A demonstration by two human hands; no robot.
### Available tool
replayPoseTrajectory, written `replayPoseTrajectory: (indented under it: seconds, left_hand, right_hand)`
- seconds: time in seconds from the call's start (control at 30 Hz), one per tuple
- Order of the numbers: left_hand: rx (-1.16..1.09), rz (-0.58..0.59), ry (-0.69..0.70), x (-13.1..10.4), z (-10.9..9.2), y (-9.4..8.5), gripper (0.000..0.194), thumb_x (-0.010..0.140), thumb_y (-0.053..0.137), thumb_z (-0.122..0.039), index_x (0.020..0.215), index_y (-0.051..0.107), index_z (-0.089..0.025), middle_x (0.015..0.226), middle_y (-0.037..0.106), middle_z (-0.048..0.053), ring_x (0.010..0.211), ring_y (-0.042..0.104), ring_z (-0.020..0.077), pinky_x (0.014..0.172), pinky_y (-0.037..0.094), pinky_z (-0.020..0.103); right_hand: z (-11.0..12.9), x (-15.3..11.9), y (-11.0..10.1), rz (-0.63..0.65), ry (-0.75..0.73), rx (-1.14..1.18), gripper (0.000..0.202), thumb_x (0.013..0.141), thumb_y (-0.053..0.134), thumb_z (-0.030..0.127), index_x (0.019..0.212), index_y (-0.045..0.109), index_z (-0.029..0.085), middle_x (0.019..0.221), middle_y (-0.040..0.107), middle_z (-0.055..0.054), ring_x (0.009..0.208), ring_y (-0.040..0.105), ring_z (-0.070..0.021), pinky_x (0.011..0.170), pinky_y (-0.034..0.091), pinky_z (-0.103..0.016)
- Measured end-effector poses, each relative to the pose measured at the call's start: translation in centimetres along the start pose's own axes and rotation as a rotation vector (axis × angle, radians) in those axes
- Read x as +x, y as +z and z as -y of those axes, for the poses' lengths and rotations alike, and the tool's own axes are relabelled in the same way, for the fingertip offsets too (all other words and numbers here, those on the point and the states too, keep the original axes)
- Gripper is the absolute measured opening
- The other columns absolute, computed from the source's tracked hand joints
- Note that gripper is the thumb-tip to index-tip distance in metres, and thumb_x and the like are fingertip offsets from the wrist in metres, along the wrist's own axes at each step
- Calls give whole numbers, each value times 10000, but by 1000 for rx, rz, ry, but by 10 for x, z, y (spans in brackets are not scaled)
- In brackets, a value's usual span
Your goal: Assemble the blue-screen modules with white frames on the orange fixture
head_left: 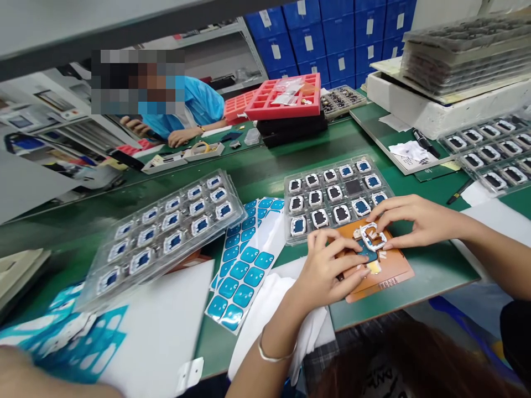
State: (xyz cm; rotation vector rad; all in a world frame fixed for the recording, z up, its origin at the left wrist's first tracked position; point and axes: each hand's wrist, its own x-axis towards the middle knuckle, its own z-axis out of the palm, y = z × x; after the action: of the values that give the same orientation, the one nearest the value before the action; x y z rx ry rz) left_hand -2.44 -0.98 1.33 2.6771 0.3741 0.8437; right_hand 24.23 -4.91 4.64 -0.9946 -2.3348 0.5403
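My right hand (409, 221) pinches a white rounded-square frame (384, 243), like a small device housing, between thumb and fingers at its right side. The frame lies over an orange board (394, 271) near the table's front edge. My left hand (329, 268) rests on the board's left part with its fingers spread. Its fingertips touch or lie beside a blue film piece (370, 253) that partly shows under the frame. A small yellow-white piece (374, 267) sits by the left fingers. Just behind both hands stands a clear tray (290, 239) of similar white frames, some blue inside, some black.
Blue sticker sheets (249, 254) and a white cloth (265, 309) lie left of my left hand. Beyond them a tilted clear tray (234, 207) holds more frames. Another tray (468, 149) is at right. Red trays (286, 97) and a co-worker in blue (203, 99) are across the table.
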Motion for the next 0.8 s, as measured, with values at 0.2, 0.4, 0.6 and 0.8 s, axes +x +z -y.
replayPoseTrajectory:
  seconds: [0.2, 0.4, 0.6, 0.8]
  left_hand:
    - [-17, -200, -183, 0, 2, 5, 346, 799, 738, -507, 998, 702, -225, 979, 699, 58, 928, 513, 227, 846, 443, 414]
    - [20, -138, -210, 1, 1, 7, 491, 752, 764, -547, 1096, 676, -207, 1064, 673, 79, 991, 508, 247, 914, 421, 443]
    - [21, -114, -226, -1, 1, 7, 514, 756, 742, -586, 1123, 675, -233, 1105, 649, 80, 1020, 506, 255, 933, 413, 454]
    - [73, -60, -234, -2, 1, 6, 508, 776, 705, -617, 1109, 669, -236, 1175, 618, 87, 1058, 486, 272, 930, 396, 465]
  right_hand:
    - [14, 2, 15, -95, -68, -68, 142, 853, 686, 306, 952, 706, 207, 1099, 705, -67, 954, 667, -202, 869, 528, -351]
    - [14, 4, 27, -166, -112, -125, 165, 870, 677, 349, 932, 707, 199, 1066, 718, -82, 864, 651, -201, 803, 521, -362]
    - [11, 2, 27, -128, -105, -154, 198, 901, 664, 377, 947, 726, 195, 1076, 716, -93, 889, 646, -207, 813, 516, -371]
    - [14, 2, 27, -106, -82, -162, 203, 919, 643, 376, 952, 717, 190, 1089, 710, -87, 897, 623, -208, 803, 498, -364]
